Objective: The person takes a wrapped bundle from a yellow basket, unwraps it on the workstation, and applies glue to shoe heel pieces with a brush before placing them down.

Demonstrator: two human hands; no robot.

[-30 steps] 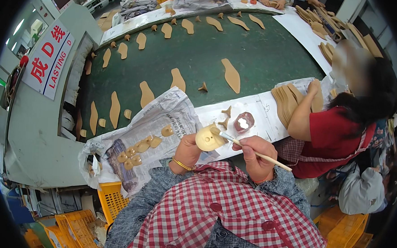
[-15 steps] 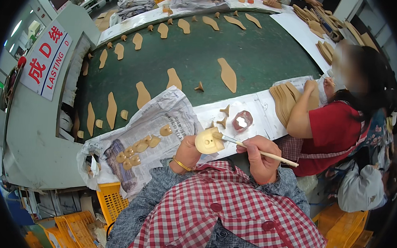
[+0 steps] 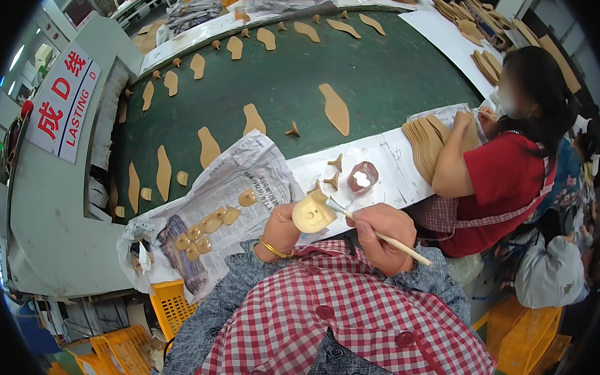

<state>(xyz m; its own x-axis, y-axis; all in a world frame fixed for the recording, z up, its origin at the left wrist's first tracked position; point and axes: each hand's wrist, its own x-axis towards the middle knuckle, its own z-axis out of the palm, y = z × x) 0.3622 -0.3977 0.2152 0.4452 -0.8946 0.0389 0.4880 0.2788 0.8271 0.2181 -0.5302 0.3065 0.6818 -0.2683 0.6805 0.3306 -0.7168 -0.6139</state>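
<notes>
My left hand (image 3: pixel 281 231) pinches a cream, rounded, D-shaped shoe part (image 3: pixel 310 215) with a small hole in its face. In my right hand (image 3: pixel 387 238) is a paintbrush (image 3: pixel 405 249) with a pale wooden handle, slanting up to the left. The bristles meet the upper right edge of the shoe part. Beyond my hands stands a reddish glue pot (image 3: pixel 363 180) with white inside. Small brown flared heels (image 3: pixel 336 163) lie on the white table edge beside the pot. On newspaper (image 3: pixel 247 159) to the left rest several glossy tan shoe parts (image 3: pixel 212 224).
Tan insoles (image 3: pixel 336 110) and small heels lie in rows on a green conveyor belt (image 3: pixel 271 84). At my right a co-worker in a red top (image 3: pixel 484 177) works beside a stack of insoles (image 3: pixel 421 150). Yellow crates (image 3: pixel 171 306) stand low on both sides.
My right hand has moved a little left, closer to the shoe part, and the brush slants more steeply. My left hand still holds the part. The whole view has shifted slightly.
</notes>
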